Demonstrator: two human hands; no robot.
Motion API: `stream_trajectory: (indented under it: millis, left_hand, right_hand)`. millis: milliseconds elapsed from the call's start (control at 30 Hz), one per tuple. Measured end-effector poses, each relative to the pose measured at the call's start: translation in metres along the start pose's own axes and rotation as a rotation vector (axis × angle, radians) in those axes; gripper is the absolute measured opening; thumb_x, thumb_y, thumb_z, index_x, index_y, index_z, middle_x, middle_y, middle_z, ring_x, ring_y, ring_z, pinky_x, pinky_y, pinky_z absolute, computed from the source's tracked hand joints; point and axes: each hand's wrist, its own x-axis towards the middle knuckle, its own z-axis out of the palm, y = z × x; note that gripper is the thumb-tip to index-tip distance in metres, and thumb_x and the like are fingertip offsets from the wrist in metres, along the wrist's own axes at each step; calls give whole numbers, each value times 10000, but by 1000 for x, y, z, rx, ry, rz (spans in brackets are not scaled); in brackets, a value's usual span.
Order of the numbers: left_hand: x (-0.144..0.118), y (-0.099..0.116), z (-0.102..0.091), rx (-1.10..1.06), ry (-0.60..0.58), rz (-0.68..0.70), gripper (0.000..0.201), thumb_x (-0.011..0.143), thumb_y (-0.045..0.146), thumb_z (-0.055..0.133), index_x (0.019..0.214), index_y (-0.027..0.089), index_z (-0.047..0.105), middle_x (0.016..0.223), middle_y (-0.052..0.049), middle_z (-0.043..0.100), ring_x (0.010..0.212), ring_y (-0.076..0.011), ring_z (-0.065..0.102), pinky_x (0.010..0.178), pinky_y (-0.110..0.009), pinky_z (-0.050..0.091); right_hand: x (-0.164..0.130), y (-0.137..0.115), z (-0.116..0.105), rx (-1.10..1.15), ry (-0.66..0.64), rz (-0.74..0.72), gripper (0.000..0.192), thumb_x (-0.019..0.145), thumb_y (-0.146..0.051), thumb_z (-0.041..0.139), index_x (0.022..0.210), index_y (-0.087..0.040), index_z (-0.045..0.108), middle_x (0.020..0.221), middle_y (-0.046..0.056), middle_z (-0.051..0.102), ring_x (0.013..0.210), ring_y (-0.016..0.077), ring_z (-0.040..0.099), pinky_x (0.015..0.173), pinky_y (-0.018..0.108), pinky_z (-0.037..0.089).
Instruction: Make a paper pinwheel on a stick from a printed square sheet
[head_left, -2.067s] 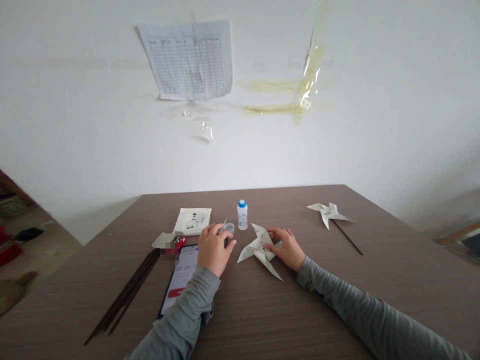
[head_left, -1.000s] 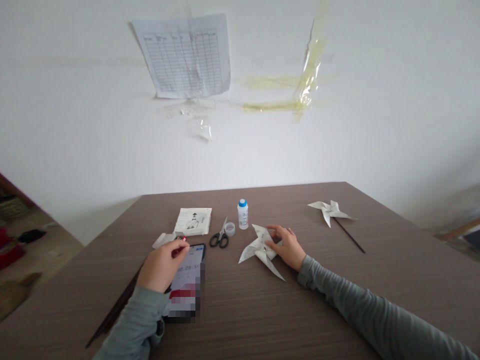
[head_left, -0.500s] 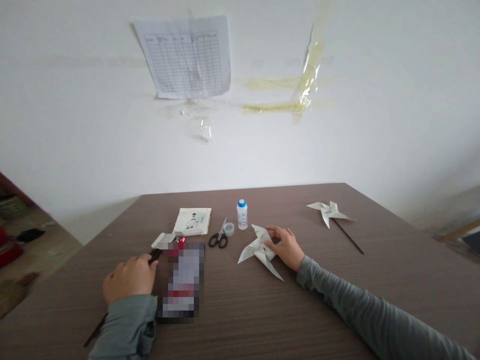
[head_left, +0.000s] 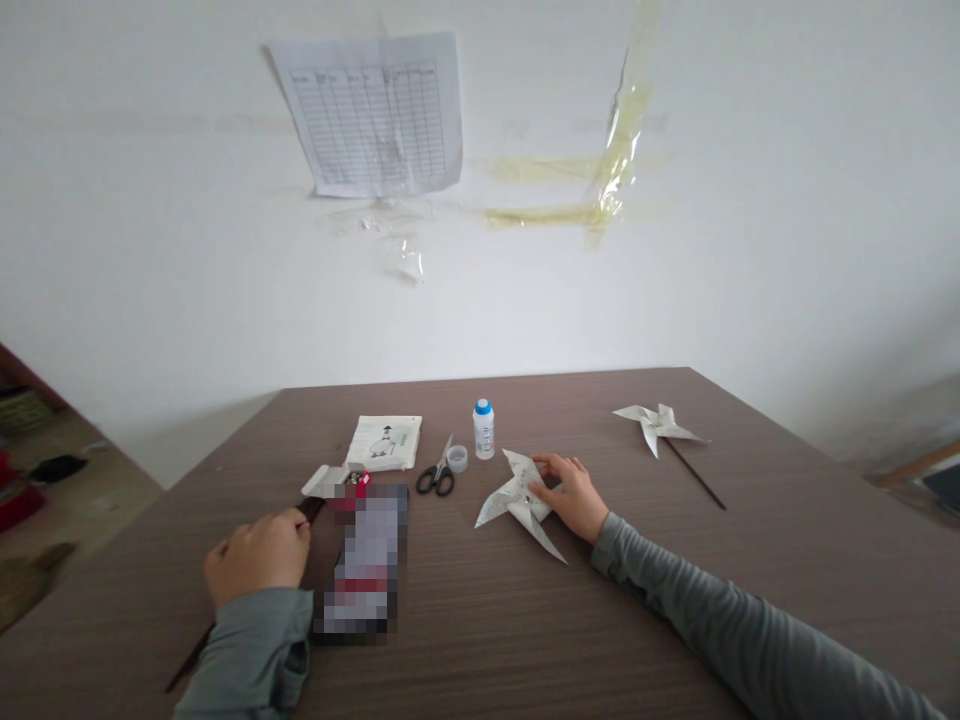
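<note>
**White wall and brown surface, with a printed-paper pinwheel beneath one hand**

Behind the brown wood-grain surface (head_left: 480,625) rises a white wall (head_left: 750,260), bearing a ruled sheet (head_left: 371,115) and strips of yellowed tape (head_left: 544,216).

The paper pinwheel (head_left: 514,492) is off-white with faint dark print, its pointed blades folded in towards a small spot at the centre. It lies on the middle of the surface, near the bottle with a blue cap (head_left: 484,432).

The person's right hand (head_left: 576,497) comes to it from the right. The thumb rests on the paper just beside the centre, and the other fingers, parted from the thumb, reach over the blade on that side; how firmly they hold it cannot be told.

The left hand (head_left: 256,560) lies well apart from the pinwheel, its fingers bent down over dark sticks (head_left: 312,506) that show at both ends. Whether they grip the sticks is hidden.

Between the hands are a pixelated phone (head_left: 367,550) and black-handled scissors (head_left: 436,480), which lie just beside a roll of clear tape (head_left: 457,459). A second pinwheel (head_left: 660,428), on a dark stick, lies farther right.
</note>
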Motion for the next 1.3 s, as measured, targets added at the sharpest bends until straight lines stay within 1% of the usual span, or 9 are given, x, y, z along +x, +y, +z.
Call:
stream_trajectory:
  millis: [167, 233, 333, 533, 767, 900, 1133, 1233, 1300]
  left_hand:
    - [2, -3, -1, 1, -21, -32, 262, 1106, 337, 737, 980, 315, 966, 1132, -113, 1002, 1154, -425, 893, 979, -515, 625]
    - [-1, 0, -4, 9, -16, -70, 226, 1076, 334, 745, 955, 322, 935, 1044, -71, 978, 1101, -403, 870, 960, -483, 598]
    - [-9, 5, -6, -1, 18, -45, 207, 1059, 366, 719, 933, 328, 879, 923, -43, 918, 1053, -400, 831, 944, -475, 561]
    - [-16, 12, 0, 33, 83, 24, 280, 1119, 369, 635, 949, 282, 840, 1084, -120, 972, 1073, -421, 844, 986, -507, 567]
    - [-10, 2, 0, 44, 34, 7, 322, 1162, 371, 632, 1038, 285, 917, 1240, -169, 997, 1115, -451, 908, 1148, -668, 620]
    - [-14, 2, -5, -8, 42, 6, 335, 1170, 355, 641, 1024, 290, 936, 1256, -196, 1000, 1106, -462, 921, 1137, -681, 622]
    - [-24, 25, -24, -35, 109, 97, 390, 1195, 292, 590, 1041, 285, 949, 1246, -228, 991, 1105, -454, 915, 1119, -643, 611]
    - [-24, 40, -30, -14, 134, 142, 471, 1240, 297, 519, 1106, 269, 970, 1246, -238, 982, 1127, -463, 916, 1112, -627, 613]
    - [-24, 54, -31, -33, 141, 194, 426, 1235, 304, 565, 1132, 288, 978, 1257, -206, 993, 1147, -450, 908, 1129, -596, 602]
  right_hand:
    - [-1, -2, -1, 11, 13, -2, 407, 997, -281, 911, 1401, -321, 902, 1178, 58, 1010, 1353, 395, 922, 1548, 782, 398]
    - [-1, -4, -1, 8, 15, 2, 399, 998, -266, 913, 1394, -317, 905, 1185, 60, 1012, 1361, 391, 925, 1547, 771, 406]
    - [-2, -5, -1, -12, 19, 13, 393, 998, -236, 918, 1383, -314, 912, 1171, 50, 1009, 1350, 380, 936, 1543, 750, 426]
    - [-2, -4, -2, 5, 10, 7, 400, 1004, -243, 904, 1400, -305, 901, 1186, 63, 1008, 1348, 382, 930, 1555, 772, 389]
    - [-1, -2, -2, 22, 18, -1, 393, 993, -261, 901, 1382, -313, 900, 1160, 56, 1008, 1329, 388, 940, 1551, 782, 399]
    - [-2, -2, -1, 7, 3, 2, 393, 1018, -253, 879, 1407, -305, 894, 1198, 68, 1008, 1343, 394, 934, 1560, 784, 381]
    - [-2, -2, -1, -7, 13, 6, 403, 1011, -247, 894, 1411, -292, 901, 1177, 56, 1000, 1315, 383, 935, 1552, 769, 395]
    - [-2, -2, -2, -11, 3, 13, 404, 1024, -234, 885, 1423, -294, 895, 1193, 65, 1000, 1338, 377, 927, 1562, 770, 371]
    - [-1, -2, -3, -9, 4, 13, 404, 1020, -228, 888, 1418, -293, 898, 1201, 71, 999, 1347, 378, 923, 1561, 765, 372]
